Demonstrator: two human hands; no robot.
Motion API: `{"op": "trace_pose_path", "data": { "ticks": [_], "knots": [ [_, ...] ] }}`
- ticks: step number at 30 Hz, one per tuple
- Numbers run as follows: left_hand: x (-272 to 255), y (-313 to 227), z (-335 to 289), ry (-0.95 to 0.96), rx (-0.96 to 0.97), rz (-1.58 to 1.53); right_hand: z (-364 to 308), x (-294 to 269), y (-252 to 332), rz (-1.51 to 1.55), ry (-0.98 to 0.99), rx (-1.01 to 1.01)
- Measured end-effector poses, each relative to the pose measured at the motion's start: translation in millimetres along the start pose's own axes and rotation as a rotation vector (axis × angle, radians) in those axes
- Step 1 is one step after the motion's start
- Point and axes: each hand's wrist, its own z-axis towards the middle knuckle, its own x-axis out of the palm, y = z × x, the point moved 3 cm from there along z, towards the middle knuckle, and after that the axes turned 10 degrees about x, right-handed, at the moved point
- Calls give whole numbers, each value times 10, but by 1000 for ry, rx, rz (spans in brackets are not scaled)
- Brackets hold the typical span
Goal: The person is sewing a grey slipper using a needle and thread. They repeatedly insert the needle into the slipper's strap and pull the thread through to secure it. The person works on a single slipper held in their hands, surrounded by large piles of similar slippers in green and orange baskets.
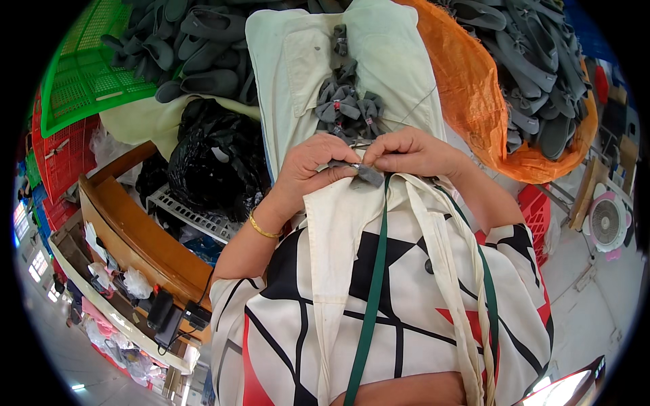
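Note:
My left hand (315, 166) pinches a small grey fabric piece (369, 176), like the bows beside it, in front of my chest. Close against it, my right hand (413, 152) has thumb and forefinger pressed together. What those right fingertips hold is too small to make out. A thin dark line, like thread, runs up and to the right from near them. Just beyond my hands, several grey fabric bows (338, 101) with small red and pale centres lie heaped on a pale cloth (393, 51) over my lap.
At the far right an orange woven sack (467, 88) holds many grey shoes (531, 61). More grey shoes (210, 57) lie at the far left by a green crate (95, 74). Left stand a black plastic bag (217, 159) and a wooden drawer unit (142, 237); right, a fan (608, 220).

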Motion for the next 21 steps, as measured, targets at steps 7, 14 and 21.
{"op": "trace_pose_path", "data": {
  "ticks": [7,14,21],
  "knots": [
    [11,39,-9,-16,56,-32,27,60,30,13,-9,-47],
    [37,50,-24,-14,45,53,29,88,92,-190,-77,-1],
    [33,51,-16,-19,24,32,39,56,0,18,-1,33]
  ]
}}
